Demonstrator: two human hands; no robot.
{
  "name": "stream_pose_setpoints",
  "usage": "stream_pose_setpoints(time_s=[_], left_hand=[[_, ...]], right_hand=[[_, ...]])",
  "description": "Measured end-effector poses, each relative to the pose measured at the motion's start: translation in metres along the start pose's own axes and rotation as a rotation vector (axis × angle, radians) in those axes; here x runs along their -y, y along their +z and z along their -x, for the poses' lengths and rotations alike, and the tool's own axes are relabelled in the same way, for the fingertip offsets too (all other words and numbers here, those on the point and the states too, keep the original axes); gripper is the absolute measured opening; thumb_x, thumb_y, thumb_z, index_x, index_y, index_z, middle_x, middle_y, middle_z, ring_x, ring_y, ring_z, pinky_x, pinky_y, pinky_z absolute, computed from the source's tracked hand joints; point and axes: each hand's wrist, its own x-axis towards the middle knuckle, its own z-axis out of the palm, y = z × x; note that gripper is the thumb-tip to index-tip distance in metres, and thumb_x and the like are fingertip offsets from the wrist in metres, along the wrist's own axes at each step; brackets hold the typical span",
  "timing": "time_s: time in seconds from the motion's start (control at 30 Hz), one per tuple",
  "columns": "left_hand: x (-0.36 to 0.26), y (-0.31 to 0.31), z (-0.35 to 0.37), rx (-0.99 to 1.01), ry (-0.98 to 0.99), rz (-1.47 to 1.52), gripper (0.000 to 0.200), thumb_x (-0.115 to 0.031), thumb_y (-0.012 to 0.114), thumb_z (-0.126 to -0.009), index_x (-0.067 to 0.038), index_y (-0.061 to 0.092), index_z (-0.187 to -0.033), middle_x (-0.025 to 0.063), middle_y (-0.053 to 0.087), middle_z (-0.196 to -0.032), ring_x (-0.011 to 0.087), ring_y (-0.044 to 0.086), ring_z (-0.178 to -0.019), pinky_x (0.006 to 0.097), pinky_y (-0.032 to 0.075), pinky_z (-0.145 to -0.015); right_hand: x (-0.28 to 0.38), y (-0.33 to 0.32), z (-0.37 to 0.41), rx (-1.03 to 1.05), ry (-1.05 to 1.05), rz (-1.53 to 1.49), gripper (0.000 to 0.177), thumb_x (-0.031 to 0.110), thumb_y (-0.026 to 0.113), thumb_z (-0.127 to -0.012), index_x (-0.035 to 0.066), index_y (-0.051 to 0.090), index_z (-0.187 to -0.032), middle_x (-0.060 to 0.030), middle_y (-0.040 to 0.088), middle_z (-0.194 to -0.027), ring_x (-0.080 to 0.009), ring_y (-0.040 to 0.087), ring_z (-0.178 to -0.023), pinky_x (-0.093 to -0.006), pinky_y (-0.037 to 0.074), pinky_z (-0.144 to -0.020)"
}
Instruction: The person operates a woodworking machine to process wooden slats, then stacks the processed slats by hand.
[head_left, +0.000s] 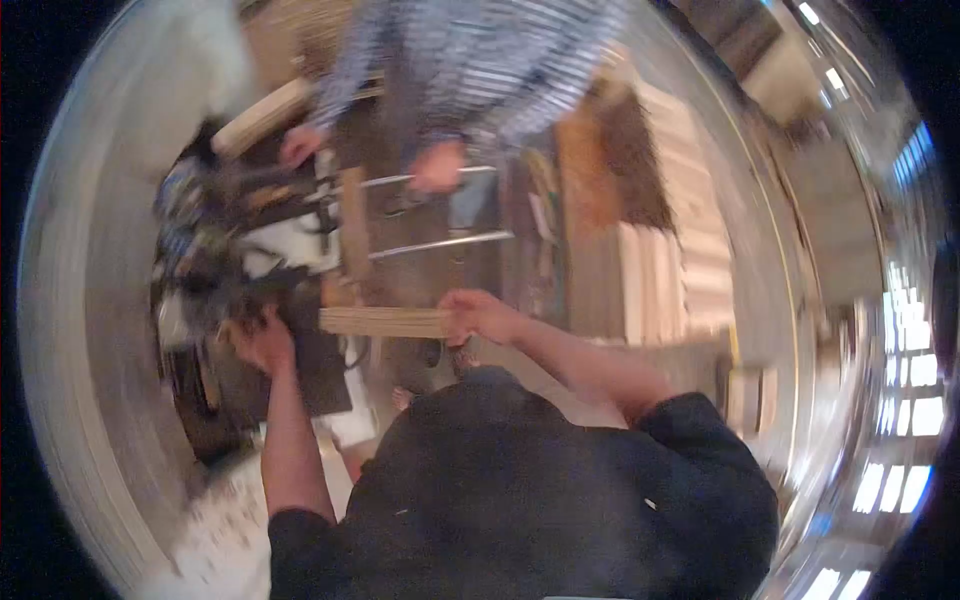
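My right hand [480,318] is closed around the right end of a short stack of thin wooden strips [385,322]. The strips lie level in front of my body, and their left end reaches toward a dark machine [225,285]. At the near side of that machine is my left hand [262,345], its fingers apart and slightly curled. Motion blur hides whether those fingertips touch the machine; nothing shows in that hand.
Across from me stands a person in a striped top [490,70], with hands near two metal rails [440,243]. Stacked wooden boards [650,285] stand to the right. A wooden beam [262,115] lies at the upper left. The whole view is blurred.
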Motion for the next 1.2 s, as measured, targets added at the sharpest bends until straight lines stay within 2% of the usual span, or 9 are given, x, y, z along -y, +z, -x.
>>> stream_pose_setpoints(time_s=[0.07, 0.27, 0.37, 0.57, 0.63, 0.77, 0.93, 1.1, 1.2], left_hand=[[-0.031, -0.014, 0.018, 0.177, -0.086, -0.686, 0.075, -0.063, 0.038, -0.099, -0.008, 0.040, -0.150, 0.0199, 0.030, -0.159, 0.0363, 0.018, -0.150, 0.0543, 0.014, -0.120], [-0.063, -0.024, 0.042, 0.231, 0.056, -0.761, 0.083, -0.070, 0.033, -0.097, -0.010, 0.032, -0.155, 0.0238, 0.019, -0.161, 0.0400, 0.012, -0.151, 0.0553, 0.012, -0.121], [-0.063, -0.023, 0.042, 0.197, 0.063, -0.703, 0.081, -0.067, 0.039, -0.098, -0.011, 0.029, -0.155, 0.0249, 0.022, -0.159, 0.0415, 0.015, -0.149, 0.0569, 0.014, -0.120], [-0.028, -0.006, 0.037, 0.025, 0.207, -0.769, 0.072, -0.058, 0.049, -0.098, -0.010, 0.034, -0.150, 0.0256, 0.030, -0.153, 0.0425, 0.023, -0.146, 0.0575, 0.023, -0.115], [-0.023, -0.006, 0.035, 0.029, 0.205, -0.781, 0.068, -0.057, 0.051, -0.098, -0.011, 0.038, -0.147, 0.0277, 0.031, -0.152, 0.0435, 0.023, -0.145, 0.0578, 0.026, -0.114], [-0.022, -0.002, 0.047, -0.028, 0.264, -0.648, 0.068, -0.056, 0.052, -0.098, -0.010, 0.040, -0.146, 0.0294, 0.030, -0.151, 0.0441, 0.027, -0.143, 0.0583, 0.028, -0.112], [-0.049, -0.006, 0.088, 0.095, 0.471, -0.520, 0.064, -0.054, 0.057, -0.095, -0.006, 0.053, -0.137, 0.0262, 0.031, -0.152, 0.0433, 0.032, -0.139, 0.0572, 0.028, -0.112], [-0.080, -0.016, 0.095, 0.132, 0.317, -0.539, 0.059, -0.050, 0.058, -0.096, -0.005, 0.056, -0.134, 0.0228, 0.033, -0.153, 0.0394, 0.032, -0.141, 0.0553, 0.025, -0.115], [-0.082, -0.014, 0.094, 0.137, 0.306, -0.567, 0.058, -0.046, 0.060, -0.095, -0.005, 0.055, -0.135, 0.0210, 0.033, -0.154, 0.0378, 0.032, -0.141, 0.0540, 0.024, -0.116]], right_hand=[[0.019, -0.005, 0.022, -0.039, -0.011, -0.131, 0.024, 0.009, 0.067, -0.091, 0.004, 0.057, -0.112, -0.0092, 0.066, -0.096, -0.0199, 0.069, -0.080, -0.0324, 0.057, -0.071], [0.027, -0.045, 0.098, -0.265, -0.359, -0.530, 0.027, 0.007, 0.068, -0.087, 0.008, 0.056, -0.112, -0.0086, 0.065, -0.096, -0.0241, 0.067, -0.084, -0.0401, 0.056, -0.073], [0.047, -0.059, 0.142, -0.539, -0.458, -0.517, 0.023, 0.002, 0.065, -0.087, 0.008, 0.054, -0.106, -0.0099, 0.064, -0.095, -0.0266, 0.069, -0.081, -0.0397, 0.058, -0.073], [0.070, -0.115, 0.206, -0.881, -0.684, -0.506, 0.036, -0.001, 0.063, -0.086, 0.009, 0.053, -0.119, -0.0113, 0.064, -0.098, -0.0251, 0.067, -0.080, -0.0378, 0.057, -0.071], [0.083, -0.138, 0.212, -1.072, -0.603, -0.313, 0.048, 0.003, 0.064, -0.087, 0.009, 0.048, -0.133, -0.0116, 0.065, -0.100, -0.0236, 0.067, -0.079, -0.0340, 0.055, -0.069], [0.113, -0.191, 0.204, -1.110, -0.574, -0.113, 0.045, 0.006, 0.064, -0.088, 0.008, 0.054, -0.132, -0.0115, 0.068, -0.097, -0.0206, 0.067, -0.076, -0.0313, 0.054, -0.066], [0.147, -0.270, 0.158, -1.140, -0.193, 0.270, 0.017, 0.008, 0.061, -0.087, 0.005, 0.072, -0.100, -0.0084, 0.068, -0.080, -0.0156, 0.068, -0.063, -0.0293, 0.053, -0.054], [0.136, -0.354, 0.101, -1.035, 0.056, 0.349, 0.019, 0.012, 0.068, -0.083, 0.008, 0.073, -0.101, -0.0026, 0.065, -0.077, -0.0125, 0.065, -0.061, -0.0279, 0.047, -0.047], [0.120, -0.376, 0.088, -0.982, 0.155, 0.395, 0.016, 0.009, 0.065, -0.082, 0.006, 0.073, -0.096, -0.0050, 0.065, -0.075, -0.0179, 0.067, -0.063, -0.0318, 0.047, -0.047]])
